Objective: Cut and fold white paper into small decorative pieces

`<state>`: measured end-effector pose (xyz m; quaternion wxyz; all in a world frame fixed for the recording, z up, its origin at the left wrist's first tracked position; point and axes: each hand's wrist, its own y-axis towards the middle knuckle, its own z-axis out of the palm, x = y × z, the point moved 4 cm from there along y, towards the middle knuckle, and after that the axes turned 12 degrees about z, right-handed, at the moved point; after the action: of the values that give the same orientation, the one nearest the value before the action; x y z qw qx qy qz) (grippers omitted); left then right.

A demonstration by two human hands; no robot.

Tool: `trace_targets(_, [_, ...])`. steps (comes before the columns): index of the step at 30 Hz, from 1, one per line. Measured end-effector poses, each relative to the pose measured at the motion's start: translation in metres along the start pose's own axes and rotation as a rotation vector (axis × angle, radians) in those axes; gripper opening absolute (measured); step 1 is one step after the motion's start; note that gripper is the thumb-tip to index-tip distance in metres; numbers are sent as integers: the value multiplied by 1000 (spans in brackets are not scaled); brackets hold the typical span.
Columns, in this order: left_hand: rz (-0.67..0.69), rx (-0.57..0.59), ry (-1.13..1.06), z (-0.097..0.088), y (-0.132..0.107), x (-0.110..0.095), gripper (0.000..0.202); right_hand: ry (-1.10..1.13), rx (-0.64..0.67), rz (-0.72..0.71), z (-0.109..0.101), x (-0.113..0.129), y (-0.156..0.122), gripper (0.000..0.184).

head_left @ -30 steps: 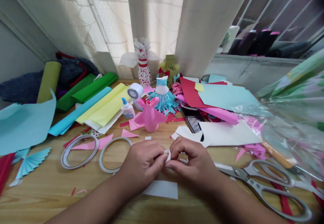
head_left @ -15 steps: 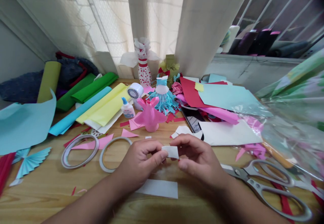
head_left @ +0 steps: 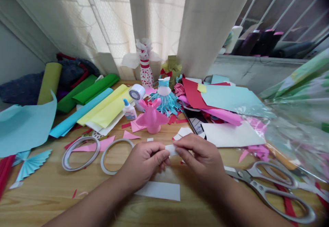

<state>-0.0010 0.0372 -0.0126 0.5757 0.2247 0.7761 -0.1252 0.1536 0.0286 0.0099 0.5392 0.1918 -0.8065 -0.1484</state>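
Note:
Both hands meet over the wooden table [head_left: 51,189], pinching a small white paper piece [head_left: 171,149] between them. My left hand [head_left: 144,163] grips its left end with thumb and fingers closed. My right hand [head_left: 200,156] pinches the right end, fingers curled over it. A white paper strip [head_left: 160,191] lies flat on the table just below the hands. Beyond them stands a pink paper dress [head_left: 152,117], with a blue paper dress [head_left: 166,98] behind it.
Two tape rings [head_left: 81,153] lie left of the hands, large scissors [head_left: 272,186] to the right. A glue bottle [head_left: 129,110], a tape roll [head_left: 137,92], rolled coloured papers [head_left: 95,103], loose sheets [head_left: 231,98] and a phone [head_left: 195,122] crowd the back. Cellophane [head_left: 300,124] covers the right side.
The small white piece was curled between the fingertips a second ago; it then opened out flat and now lies lengthwise, pinched at both ends. Both hands lifted slightly.

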Motion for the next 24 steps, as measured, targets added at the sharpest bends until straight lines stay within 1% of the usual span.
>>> trace_targets(6, [-32,-22,-32,2,0,2,31,-118,-61,-133,5,0,-4,23])
trace_targets(9, [-15,-38,-18,2,1,2,31,-126,-50,-139,6,0,-5,24])
trace_targets(11, [10,-31,-10,2,1,1,31,-104,-12,-78,7,-2,-3,23])
trace_targets(12, [21,-19,-12,2,1,1,31,-85,19,-26,7,-3,-2,22])
trace_targets(15, [48,31,-9,4,1,-1,30,-9,129,124,7,-9,1,8])
trace_targets(16, [55,42,-2,5,1,-1,30,11,154,150,7,-10,2,3])
trace_targets(17, [58,48,11,5,1,-2,30,21,166,159,7,-10,2,4])
trace_targets(19, [66,41,58,5,1,-3,30,1,146,130,6,-9,2,9])
trace_targets(24, [150,-40,239,1,0,-5,18,-99,26,-46,7,-3,-2,11])
